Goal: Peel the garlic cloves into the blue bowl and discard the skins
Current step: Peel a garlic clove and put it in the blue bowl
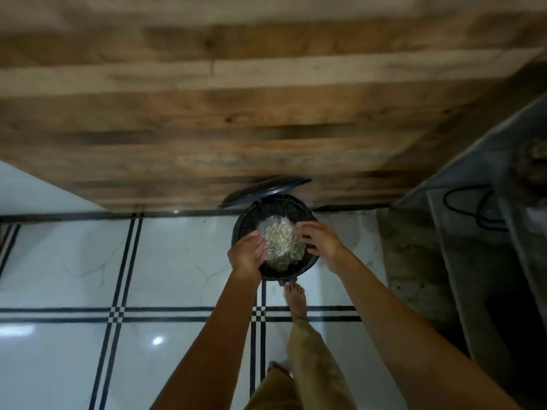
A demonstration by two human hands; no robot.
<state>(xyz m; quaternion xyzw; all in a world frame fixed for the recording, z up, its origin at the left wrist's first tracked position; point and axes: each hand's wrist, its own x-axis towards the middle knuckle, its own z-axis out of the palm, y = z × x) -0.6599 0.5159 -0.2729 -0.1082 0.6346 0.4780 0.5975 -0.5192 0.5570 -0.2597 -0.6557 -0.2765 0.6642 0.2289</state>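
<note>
Looking straight down onto a black pedal bin, lid tipped up and back against wooden panelling. Over the bin's open mouth, a pale heap of garlic skins lying on a piece of clear plastic, held between both hands just above the rim.

Left hand at the plastic's left edge, back of the hand up, fingers fairly straight and close together alongside the heap. Too blurred to tell whether gripping the plastic or only propping it.

Right hand at the right edge, fingers bent and drawn together, pinching the plastic there.

Below the bin, a bare foot with toes at the bin's near base, khaki trouser leg behind it. Glossy white tiled floor with black double lines all round.
</note>
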